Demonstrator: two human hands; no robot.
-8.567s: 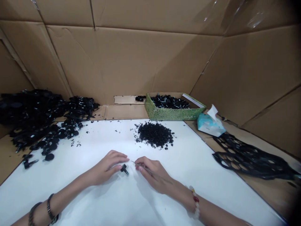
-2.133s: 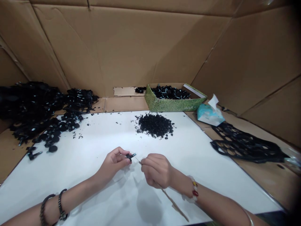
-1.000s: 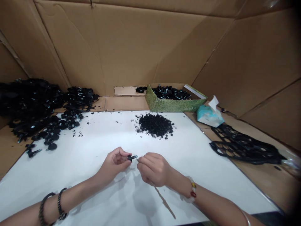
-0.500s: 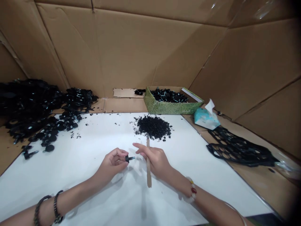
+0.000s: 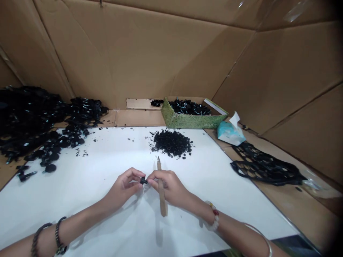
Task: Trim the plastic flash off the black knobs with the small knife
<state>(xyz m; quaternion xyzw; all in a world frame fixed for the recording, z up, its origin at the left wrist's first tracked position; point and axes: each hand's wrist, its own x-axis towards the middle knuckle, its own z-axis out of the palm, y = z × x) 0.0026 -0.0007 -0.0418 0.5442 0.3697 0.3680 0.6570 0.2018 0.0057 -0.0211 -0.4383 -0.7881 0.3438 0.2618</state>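
My left hand (image 5: 128, 184) pinches a small bolt with a round black head (image 5: 143, 181) between thumb and fingertips, its shank toward the right. My right hand (image 5: 168, 185) is closed around a flat, tan wooden-handled tool (image 5: 163, 205), whose dark pointed tip faces away from me. The right thumb and index finger meet at the end of the bolt's shank and cover its metal tip. Beyond the hands lies a heap of tiny black rings and bits (image 5: 173, 143) on the white board (image 5: 115, 228).
A green box (image 5: 193, 121) full of black bolts stands at the back. On the left are a large pile of black parts (image 5: 29, 117) and loose bolts (image 5: 50, 167). A tissue pack (image 5: 230, 132) and black mesh strips (image 5: 268, 166) lie right. Cardboard walls (image 5: 160, 50) enclose the back and sides.
My right hand has moved left to the bolt, and its outstretched index finger has bent to pinch the shank's end. The tool moved along with it. The whole view has shifted slightly.
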